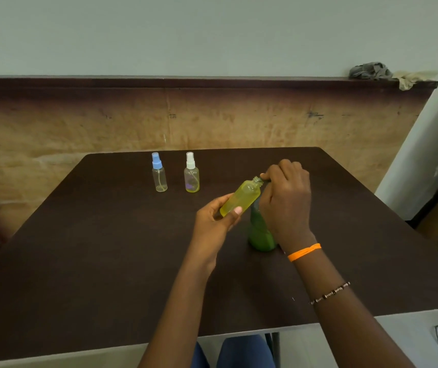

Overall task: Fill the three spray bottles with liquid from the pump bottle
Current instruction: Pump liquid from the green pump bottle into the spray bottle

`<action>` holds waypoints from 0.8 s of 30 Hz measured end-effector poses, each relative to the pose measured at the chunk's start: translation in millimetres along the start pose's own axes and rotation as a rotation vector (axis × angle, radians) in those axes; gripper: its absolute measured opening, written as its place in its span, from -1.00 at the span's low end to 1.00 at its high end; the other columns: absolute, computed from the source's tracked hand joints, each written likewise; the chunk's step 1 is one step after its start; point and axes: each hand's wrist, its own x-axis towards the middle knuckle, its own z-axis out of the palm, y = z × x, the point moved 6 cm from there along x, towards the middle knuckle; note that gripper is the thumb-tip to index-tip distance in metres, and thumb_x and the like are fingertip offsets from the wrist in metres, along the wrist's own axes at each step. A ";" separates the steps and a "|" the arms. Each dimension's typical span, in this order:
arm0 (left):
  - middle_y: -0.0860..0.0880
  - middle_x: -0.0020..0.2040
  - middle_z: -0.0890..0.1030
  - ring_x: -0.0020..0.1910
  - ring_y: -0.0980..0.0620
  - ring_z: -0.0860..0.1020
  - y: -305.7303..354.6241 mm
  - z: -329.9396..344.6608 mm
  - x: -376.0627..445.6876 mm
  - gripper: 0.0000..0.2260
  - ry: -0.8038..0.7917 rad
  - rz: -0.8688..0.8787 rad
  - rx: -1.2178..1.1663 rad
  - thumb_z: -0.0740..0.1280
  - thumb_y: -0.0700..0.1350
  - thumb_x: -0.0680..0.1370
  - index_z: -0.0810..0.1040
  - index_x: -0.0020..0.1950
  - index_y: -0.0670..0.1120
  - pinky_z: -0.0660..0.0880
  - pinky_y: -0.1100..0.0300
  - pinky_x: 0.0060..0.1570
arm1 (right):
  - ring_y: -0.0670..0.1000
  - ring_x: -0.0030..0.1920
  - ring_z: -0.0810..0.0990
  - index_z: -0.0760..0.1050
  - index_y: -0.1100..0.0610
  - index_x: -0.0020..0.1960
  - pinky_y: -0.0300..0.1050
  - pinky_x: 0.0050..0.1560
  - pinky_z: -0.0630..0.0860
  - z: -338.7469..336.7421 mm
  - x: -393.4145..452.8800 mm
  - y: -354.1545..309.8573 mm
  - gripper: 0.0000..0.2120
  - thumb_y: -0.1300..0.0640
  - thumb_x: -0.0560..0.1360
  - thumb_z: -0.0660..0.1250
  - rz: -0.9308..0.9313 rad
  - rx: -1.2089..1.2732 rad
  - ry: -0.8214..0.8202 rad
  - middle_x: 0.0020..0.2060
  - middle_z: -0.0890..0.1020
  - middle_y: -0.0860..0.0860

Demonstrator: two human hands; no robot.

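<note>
Left hand (216, 217) grips the uncapped yellow spray bottle (241, 198) near its base, tilted with the neck toward 1 o'clock; right hand (287, 197) is curled over the top of the green pump bottle (260, 232), fingers at the nozzle by the neck; I'd keep that opening right under the spout and press slowly so nothing dribbles on the surface (106, 248); blue-capped bottle (159, 173) and white-capped bottle (191, 173) wait at 11 o'clock, still capped.

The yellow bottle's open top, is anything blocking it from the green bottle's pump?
Nothing visible blocks it. The yellow bottle, tilted in the left hand, has no cap, and the right hand hides the pump.
</note>
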 end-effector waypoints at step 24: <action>0.06 -0.06 0.62 -0.06 0.19 0.57 0.6 4.5 -0.1 -0.77 0.011 0.002 0.041 0.32 -0.29 0.51 0.54 0.00 0.05 0.51 0.23 0.08 | 0.08 -0.25 0.33 0.51 0.30 -0.25 -0.02 -0.23 0.31 -0.8 -13.7 8.4 -0.70 0.32 0.52 0.05 0.015 -0.005 0.067 -0.32 0.47 0.17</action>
